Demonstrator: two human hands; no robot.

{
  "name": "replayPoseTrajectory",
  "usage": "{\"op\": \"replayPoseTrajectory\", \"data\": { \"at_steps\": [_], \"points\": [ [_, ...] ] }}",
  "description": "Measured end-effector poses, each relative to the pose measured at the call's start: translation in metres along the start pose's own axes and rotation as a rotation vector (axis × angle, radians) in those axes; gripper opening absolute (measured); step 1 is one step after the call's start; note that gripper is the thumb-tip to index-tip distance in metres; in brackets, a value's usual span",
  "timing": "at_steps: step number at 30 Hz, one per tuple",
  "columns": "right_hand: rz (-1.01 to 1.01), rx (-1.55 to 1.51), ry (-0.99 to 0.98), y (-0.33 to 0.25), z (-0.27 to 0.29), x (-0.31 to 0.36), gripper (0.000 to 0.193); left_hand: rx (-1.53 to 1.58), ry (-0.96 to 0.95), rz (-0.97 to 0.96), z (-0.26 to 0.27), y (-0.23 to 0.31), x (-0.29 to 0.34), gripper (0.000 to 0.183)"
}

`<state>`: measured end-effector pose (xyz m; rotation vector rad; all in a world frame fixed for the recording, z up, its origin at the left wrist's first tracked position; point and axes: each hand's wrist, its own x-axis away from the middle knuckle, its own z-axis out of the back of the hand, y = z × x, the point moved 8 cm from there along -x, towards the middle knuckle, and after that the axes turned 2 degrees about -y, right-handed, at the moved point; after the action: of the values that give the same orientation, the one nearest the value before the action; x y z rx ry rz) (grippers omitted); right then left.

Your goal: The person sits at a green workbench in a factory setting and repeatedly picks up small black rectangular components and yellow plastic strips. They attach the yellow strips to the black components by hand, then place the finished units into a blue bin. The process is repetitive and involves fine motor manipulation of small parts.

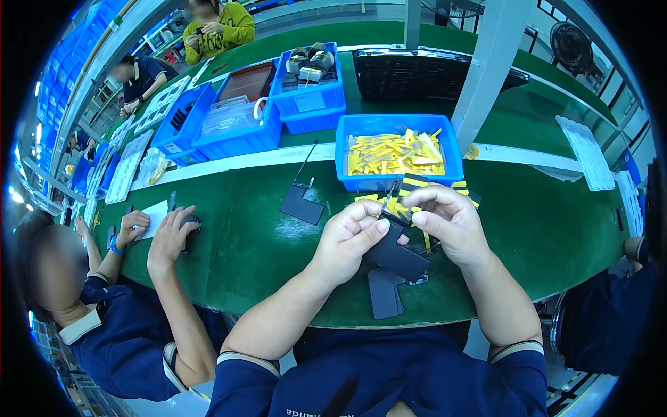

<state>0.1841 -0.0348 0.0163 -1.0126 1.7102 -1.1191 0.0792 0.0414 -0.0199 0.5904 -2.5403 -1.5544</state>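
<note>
- Navy shirt [389, 379] with pale sleeve trim sits nearest the camera, at the lower edge; two bare forearms reach up from it over the green bench [507, 278].
- Left hand [347, 240]: closed, thumb and fingers pinching a flat black part [399, 256] near its narrower upper end.
- Held part: in front of the wearer, just right of the left hand; long axis slants from the left thumb down to the lower right, back toward the body.
- Right hand [451, 222]: fingers curled, thumb and forefinger close together, just above and right of the part's upper end. Cannot tell whether anything small is between them.
- Key relation: the upper end lies between both sets of fingertips. Left hand is nearer, in contact; right-hand contact unclear.
- Toward the body: second black part [383, 295] on the bench, just below the held one in view.
- Beyond the hands: yellow-and-black strips [415, 181] by the front of a blue bin [361, 183] heaped with yellow pieces [396, 154].
- Left, well apart: third black part [302, 206], thin cable pointing away from the wearer.
</note>
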Motion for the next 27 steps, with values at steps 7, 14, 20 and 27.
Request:
{"op": "replayPoseTrajectory", "data": {
  "at_steps": [7, 14, 20, 27],
  "points": [
    [0.023, 0.148, -0.037, -0.002, 0.004, 0.002, 0.02, 0.026, -0.03, 0.043, -0.005, 0.0, -0.001, 0.018],
    [0.061, 0.335, 0.094, 0.004, 0.018, 0.003, 0.018, -0.054, -0.02, 0.002, 0.001, -0.003, -0.002, 0.018],
    [0.095, 0.53, 0.28, -0.009, 0.024, 0.004, 0.017, -0.725, 0.319, -0.202, 0.055, 0.042, -0.005, 0.016],
    [0.09, 0.209, 0.184, 0.005, 0.014, 0.001, 0.05, -1.454, 0.666, 0.142, 0.127, 0.073, 0.0, 0.036]
  ]
}}
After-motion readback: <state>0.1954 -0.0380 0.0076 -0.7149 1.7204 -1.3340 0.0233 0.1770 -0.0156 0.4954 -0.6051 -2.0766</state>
